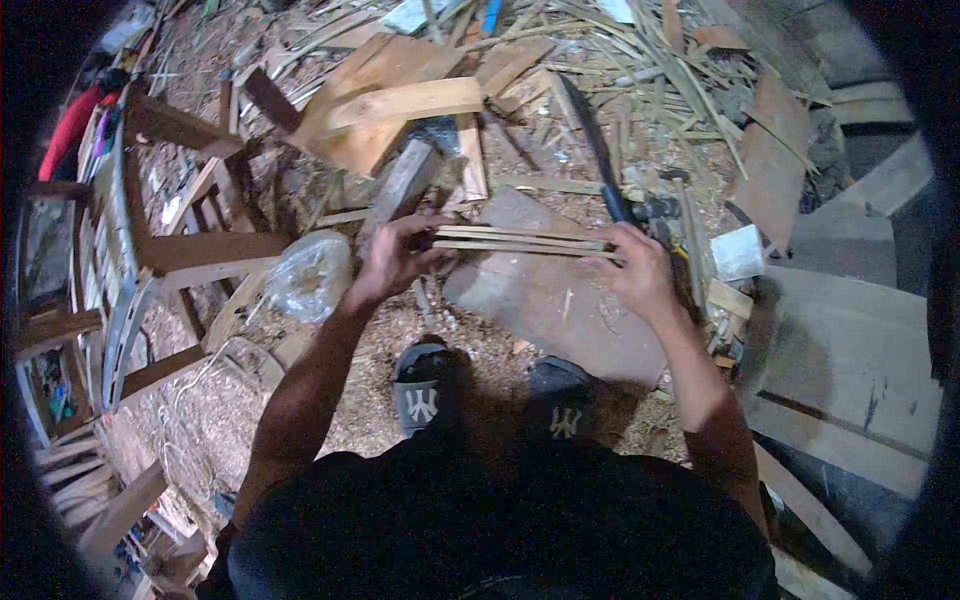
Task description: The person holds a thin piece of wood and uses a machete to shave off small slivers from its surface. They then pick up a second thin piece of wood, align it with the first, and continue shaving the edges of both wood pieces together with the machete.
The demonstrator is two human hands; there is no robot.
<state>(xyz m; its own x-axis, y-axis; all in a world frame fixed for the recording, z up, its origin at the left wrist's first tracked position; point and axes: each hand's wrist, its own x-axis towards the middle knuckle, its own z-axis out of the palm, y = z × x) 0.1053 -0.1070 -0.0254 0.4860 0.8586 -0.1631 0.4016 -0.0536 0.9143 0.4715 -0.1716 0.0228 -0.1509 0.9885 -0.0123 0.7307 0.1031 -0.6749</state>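
Observation:
Several thin wooden strips [520,242] stretch side by side between my two hands, with small gaps between them. My left hand [395,255] closes on their left ends, and my right hand [638,265] grips the right ends. Under the strips a flat brown board [560,300] lies on the ground. A long dark blade with a black handle [600,150] rests just beyond my right hand, and a hammer-like metal head [655,208] shows close to that hand. Behind my left hand is a thick wooden block [405,180].
A clear plastic bag [312,275] sits left of my left arm. Wooden frames [200,250] stand at the left. Light planks [400,105] and many thin sticks [680,80] cover the far ground. Large grey-brown boards [850,360] lie at the right. My sandals [425,390] are below.

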